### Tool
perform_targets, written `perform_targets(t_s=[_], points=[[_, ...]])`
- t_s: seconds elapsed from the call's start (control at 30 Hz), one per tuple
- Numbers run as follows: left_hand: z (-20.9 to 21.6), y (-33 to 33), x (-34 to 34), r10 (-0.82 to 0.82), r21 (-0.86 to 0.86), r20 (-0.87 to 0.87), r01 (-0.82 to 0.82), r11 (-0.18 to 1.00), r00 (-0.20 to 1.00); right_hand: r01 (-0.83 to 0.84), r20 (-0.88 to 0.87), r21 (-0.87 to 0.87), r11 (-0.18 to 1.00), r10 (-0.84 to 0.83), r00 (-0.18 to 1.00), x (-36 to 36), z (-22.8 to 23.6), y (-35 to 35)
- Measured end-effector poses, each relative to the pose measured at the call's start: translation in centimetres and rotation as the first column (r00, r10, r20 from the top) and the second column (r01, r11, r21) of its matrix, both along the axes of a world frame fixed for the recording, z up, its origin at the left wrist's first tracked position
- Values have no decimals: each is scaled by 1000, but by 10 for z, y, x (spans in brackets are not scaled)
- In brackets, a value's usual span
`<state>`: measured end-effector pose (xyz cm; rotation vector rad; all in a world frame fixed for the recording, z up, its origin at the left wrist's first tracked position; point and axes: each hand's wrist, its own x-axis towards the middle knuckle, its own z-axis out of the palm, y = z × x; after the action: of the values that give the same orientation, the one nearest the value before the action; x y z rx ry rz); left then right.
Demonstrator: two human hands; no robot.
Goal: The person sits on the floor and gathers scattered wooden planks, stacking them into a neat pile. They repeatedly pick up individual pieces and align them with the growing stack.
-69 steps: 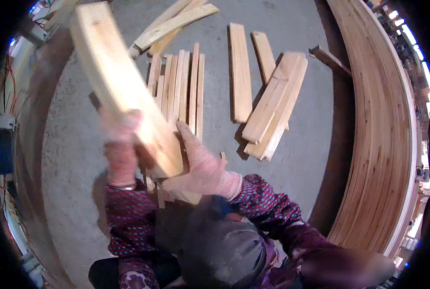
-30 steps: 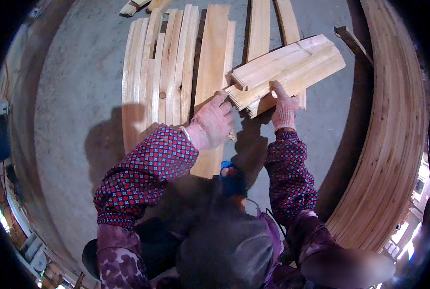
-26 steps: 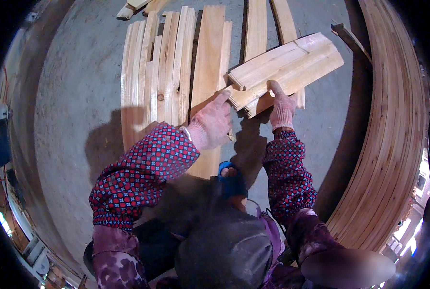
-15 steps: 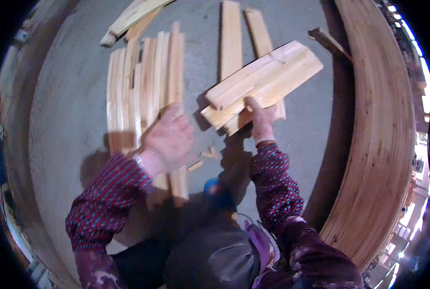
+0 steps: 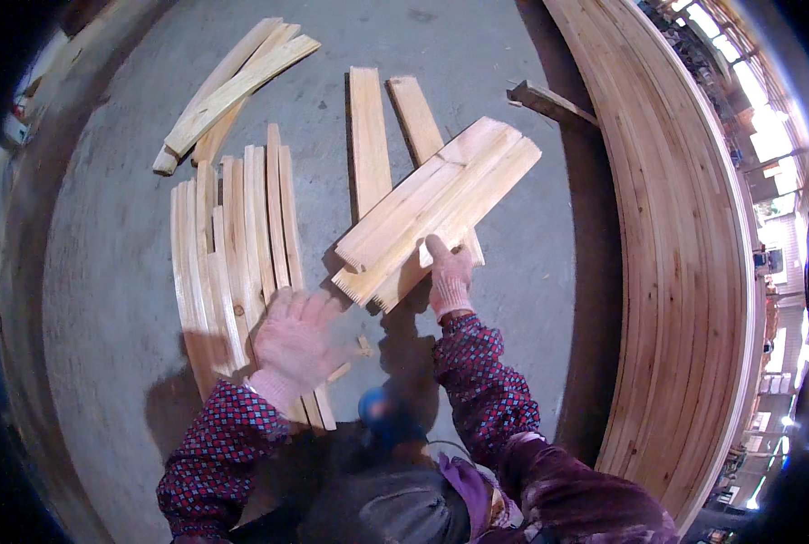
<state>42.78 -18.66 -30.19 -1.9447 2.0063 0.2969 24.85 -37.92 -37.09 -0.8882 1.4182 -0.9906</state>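
My right hand (image 5: 450, 276), in a pale pink glove, is closed on the near edge of a small stack of wooden boards (image 5: 440, 195), thumb on top. The stack lies tilted, with comb-like cut ends showing. My left hand (image 5: 300, 344), in the same kind of glove, lies over the right side of a row of narrow wooden strips (image 5: 232, 245). Its fingers are spread and partly blurred, with no strip gripped in them. The strips lie side by side with uneven ends.
Two boards (image 5: 368, 136) lie on the grey floor (image 5: 450, 54) behind the stack. Farther left are several crossed strips (image 5: 241, 86). A long wall of stacked timber (image 5: 667, 272) curves along the right, with a wood offcut (image 5: 549, 102) beside it. A blurred blue rounded object (image 5: 379, 412) is close to me.
My left hand has loosened from the rightmost strip, its fingers going from curled to spread. That strip now lies closer along the row. My right hand keeps its hold while the whole view has shifted.
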Motion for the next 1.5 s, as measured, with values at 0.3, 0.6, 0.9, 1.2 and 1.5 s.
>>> perform_targets(t_s=[0.3,0.6,0.9,1.2,1.5], points=[[0,-134,-29,454,66,-315,-458,887,833,114,147,176,978,-140,979,-8,-17,8],[-12,-112,-44,589,336,-383,-487,806,712,-214,212,125,969,185,960,0,7,-13],[-18,-36,-27,190,98,-223,-172,980,956,-151,-78,-38,988,148,986,4,14,-18],[-26,-76,-5,670,390,-729,-719,575,141,-493,-480,-6,870,430,765,63,56,-11],[-43,-82,3,776,412,-630,-863,294,-37,-636,-754,73,768,460,469,89,36,-38]])
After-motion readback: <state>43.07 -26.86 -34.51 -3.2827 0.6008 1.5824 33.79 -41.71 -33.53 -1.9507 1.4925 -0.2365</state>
